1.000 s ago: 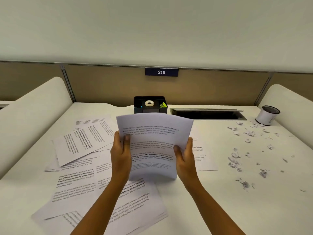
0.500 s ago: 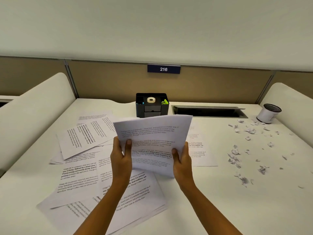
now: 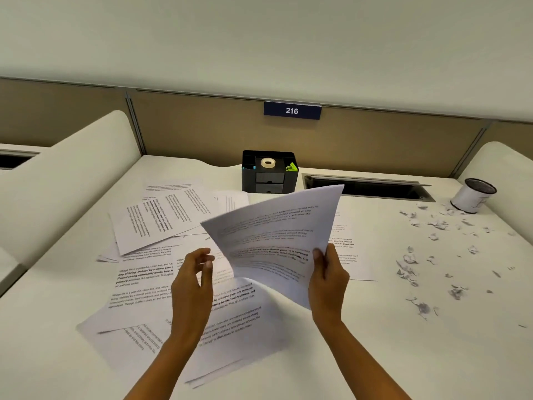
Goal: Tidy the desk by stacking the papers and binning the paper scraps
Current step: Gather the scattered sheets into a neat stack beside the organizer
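Observation:
My right hand (image 3: 327, 277) grips a small bundle of printed sheets (image 3: 274, 238) by its right edge, held tilted above the desk. My left hand (image 3: 194, 280) hovers just left of the bundle with loosely curled fingers, holding nothing. Several more printed pages (image 3: 161, 220) lie spread across the left and middle of the white desk (image 3: 375, 356), and one sheet (image 3: 350, 255) lies partly hidden behind the held bundle. Torn paper scraps (image 3: 427, 255) are scattered over the right side. A small white bin with a dark rim (image 3: 471, 199) stands at the far right.
A black desk organiser (image 3: 269, 176) with a tape roll stands at the back centre. A dark cable slot (image 3: 369, 187) runs along the back right. Beige partitions and rounded white side panels (image 3: 66, 180) enclose the desk.
My left hand has let go of the bundle and drawn back to the left. The bundle has swung to the right and tilted, held now by my right hand alone.

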Motion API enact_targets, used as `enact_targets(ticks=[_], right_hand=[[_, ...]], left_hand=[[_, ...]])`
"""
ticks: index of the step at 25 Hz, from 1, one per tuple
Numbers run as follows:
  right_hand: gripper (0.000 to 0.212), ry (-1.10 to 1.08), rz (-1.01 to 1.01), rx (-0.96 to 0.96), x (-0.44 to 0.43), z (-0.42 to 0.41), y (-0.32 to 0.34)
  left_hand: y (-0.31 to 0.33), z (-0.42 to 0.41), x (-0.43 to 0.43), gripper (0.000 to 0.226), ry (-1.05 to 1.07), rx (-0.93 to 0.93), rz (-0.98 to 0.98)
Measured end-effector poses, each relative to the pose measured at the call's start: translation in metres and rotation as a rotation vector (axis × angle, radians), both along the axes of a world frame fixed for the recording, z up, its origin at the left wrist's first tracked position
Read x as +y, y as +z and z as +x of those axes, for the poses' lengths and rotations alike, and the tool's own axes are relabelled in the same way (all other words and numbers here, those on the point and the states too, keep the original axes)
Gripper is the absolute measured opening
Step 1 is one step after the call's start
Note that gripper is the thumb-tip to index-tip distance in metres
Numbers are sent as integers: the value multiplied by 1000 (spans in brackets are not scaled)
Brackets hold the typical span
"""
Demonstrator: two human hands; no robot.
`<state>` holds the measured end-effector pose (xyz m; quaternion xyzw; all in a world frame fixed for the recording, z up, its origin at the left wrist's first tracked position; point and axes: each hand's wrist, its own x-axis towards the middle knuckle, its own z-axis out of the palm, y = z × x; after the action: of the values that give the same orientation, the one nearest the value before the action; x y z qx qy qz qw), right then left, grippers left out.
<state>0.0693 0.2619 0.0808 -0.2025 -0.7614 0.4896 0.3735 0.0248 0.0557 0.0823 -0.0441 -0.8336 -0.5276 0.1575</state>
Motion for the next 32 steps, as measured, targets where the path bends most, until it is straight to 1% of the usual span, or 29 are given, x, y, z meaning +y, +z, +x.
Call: enact_targets(ticks=[2, 5, 8, 11, 14, 17, 21, 23, 26, 28, 32], right_hand=[[13, -28, 25, -6, 2, -4, 8], [15, 9, -24, -65, 3, -11, 13], [14, 72, -5, -190, -3, -19, 6], [17, 151, -76, -320, -12, -27, -7], [21, 187, -151, -447, -14, -36, -21], [25, 240, -178, -623, -18, -47, -28], [24, 377, -138, -809, -30, -57, -31], [25, 374, -58, -885, -42, -62, -31], [33, 225, 228, -1107, -61, -68, -27], [37, 211, 218, -1132, -67, -68, -24], [38, 308, 87, -1002, -52, -68, -27]], left_hand=[[-12, -2, -18, 29, 83, -109, -74], [-23, -2, -35, 33, 142, -315, -169], [-27, 0, -44, 35, 171, -419, -112], [-30, 1, -48, 39, 197, -531, -56], [-35, 2, -49, 43, 184, -577, -85], [-38, 3, -49, 45, 167, -578, -122], [-36, 3, -49, 50, 86, -567, -185], [-34, 1, -46, 58, 40, -575, -190], [-31, -3, -41, 66, 23, -588, -132], [-32, -5, -41, 65, 51, -599, -36], [-38, -9, -46, 56, 132, -644, 311]])
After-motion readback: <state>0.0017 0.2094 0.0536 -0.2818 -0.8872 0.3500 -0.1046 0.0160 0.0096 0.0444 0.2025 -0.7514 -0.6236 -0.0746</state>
